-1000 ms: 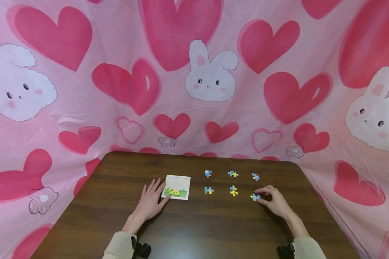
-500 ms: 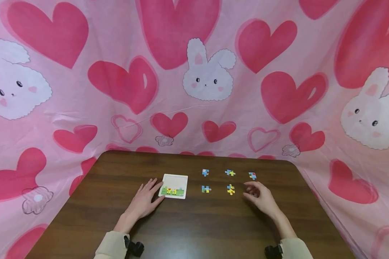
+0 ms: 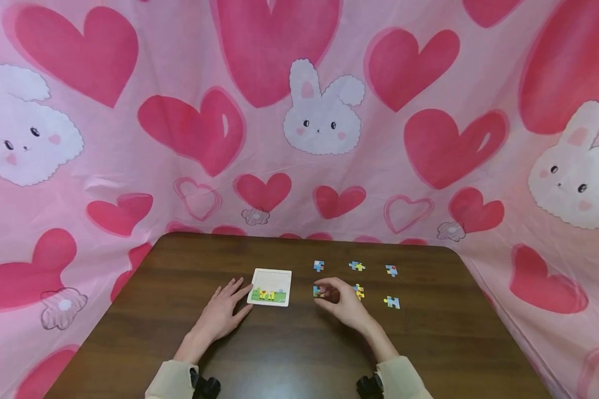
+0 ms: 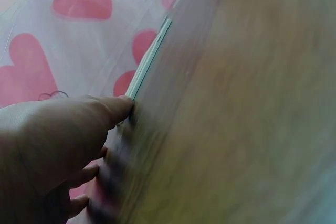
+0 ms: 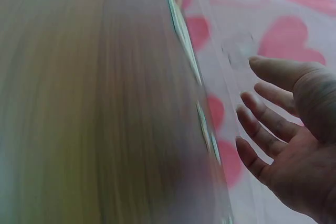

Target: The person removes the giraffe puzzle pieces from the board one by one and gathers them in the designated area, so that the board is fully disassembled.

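We see two pale sleeves nearest to us. The left hand lies loose with spread fingers, its thumb and pointing finger at the white board's left edge. The right hand is loosely bent over the front left puzzle piece, gripping nothing; we cannot tell if it touches. A yellow piece peeks out behind it, and a blue piece is right of that. Behind sit three back pieces. Brown table gives us room around everything, up to its round-cornered far edge by the heart cloth. The tiny print is too small for us to read.
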A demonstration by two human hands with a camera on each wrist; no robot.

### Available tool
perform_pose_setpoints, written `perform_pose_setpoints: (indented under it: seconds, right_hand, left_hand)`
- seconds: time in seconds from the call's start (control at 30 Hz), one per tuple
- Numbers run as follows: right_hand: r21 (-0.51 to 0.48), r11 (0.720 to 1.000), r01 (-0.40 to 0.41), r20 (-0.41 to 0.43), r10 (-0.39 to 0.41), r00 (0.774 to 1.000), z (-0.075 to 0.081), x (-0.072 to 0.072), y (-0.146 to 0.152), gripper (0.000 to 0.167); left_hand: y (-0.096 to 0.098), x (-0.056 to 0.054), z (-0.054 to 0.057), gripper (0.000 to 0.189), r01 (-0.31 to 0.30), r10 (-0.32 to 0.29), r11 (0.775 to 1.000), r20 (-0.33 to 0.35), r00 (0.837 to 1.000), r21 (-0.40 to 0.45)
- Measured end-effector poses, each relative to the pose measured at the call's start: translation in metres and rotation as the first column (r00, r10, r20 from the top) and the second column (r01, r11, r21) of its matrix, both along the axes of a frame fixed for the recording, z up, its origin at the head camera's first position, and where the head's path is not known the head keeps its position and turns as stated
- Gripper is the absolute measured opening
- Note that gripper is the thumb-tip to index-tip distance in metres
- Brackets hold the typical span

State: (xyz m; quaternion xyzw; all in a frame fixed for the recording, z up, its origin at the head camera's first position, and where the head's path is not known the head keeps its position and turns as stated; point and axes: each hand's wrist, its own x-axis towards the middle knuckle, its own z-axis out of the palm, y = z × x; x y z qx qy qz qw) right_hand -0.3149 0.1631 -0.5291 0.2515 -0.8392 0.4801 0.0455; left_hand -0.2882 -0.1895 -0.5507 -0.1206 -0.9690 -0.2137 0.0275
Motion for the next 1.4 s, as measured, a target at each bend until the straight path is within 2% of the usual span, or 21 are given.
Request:
perform_pose_setpoints:
  seconds: [0.23, 0.37, 0.5, 0.7, 0.87, 1.03, 1.2, 1.4]
  right_hand:
    - [-0.013, 0.998, -0.059, 0.038, 0.059, 0.998, -0.009, -0.002, -0.069, 0.034]
    - [0.086, 0.996, 0.004, -0.086, 0.004, 0.996, -0.02, -0.004, -0.096, 0.032]
    - [0.181, 0.979, 0.091, -0.235, -0.047, 0.971, -0.032, -0.003, -0.112, 0.033]
    - [0.228, 0.961, 0.156, -0.303, -0.083, 0.95, -0.045, -0.001, -0.121, 0.035]
    - [0.27, 0.95, 0.159, -0.331, -0.064, 0.942, -0.048, -0.002, -0.123, 0.033]
    - [0.253, 0.955, 0.153, -0.306, -0.071, 0.949, -0.048, -0.005, -0.121, 0.029]
    - [0.207, 0.965, 0.163, -0.209, -0.119, 0.971, -0.045, -0.009, -0.126, 0.022]
    - [0.185, 0.965, 0.187, -0.154, -0.16, 0.975, -0.04, -0.009, -0.14, 0.019]
  left_hand:
    - [0.007, 0.004, -0.008, 0.057, -0.017, 0.018, 1.0, -0.021, 1.0, 0.026]
    - [0.008, 0.004, -0.009, 0.055, -0.017, 0.019, 0.999, -0.038, 0.999, 0.039]
    - [0.009, 0.004, -0.009, 0.054, -0.012, 0.015, 0.999, -0.057, 0.998, 0.051]
    - [0.009, 0.005, -0.009, 0.055, -0.006, 0.009, 0.998, -0.059, 0.998, 0.055]
    - [0.007, 0.005, -0.008, 0.056, -0.028, 0.032, 0.998, -0.054, 0.998, 0.063]
    - [0.008, 0.003, -0.01, 0.056, -0.029, 0.036, 0.995, -0.067, 0.997, 0.09]
    - [0.009, 0.002, -0.013, 0.054, -0.031, 0.042, 0.994, -0.097, 0.994, 0.109]
    - [0.003, 0.004, -0.013, 0.053, -0.04, 0.055, 0.993, -0.125, 0.991, 0.114]
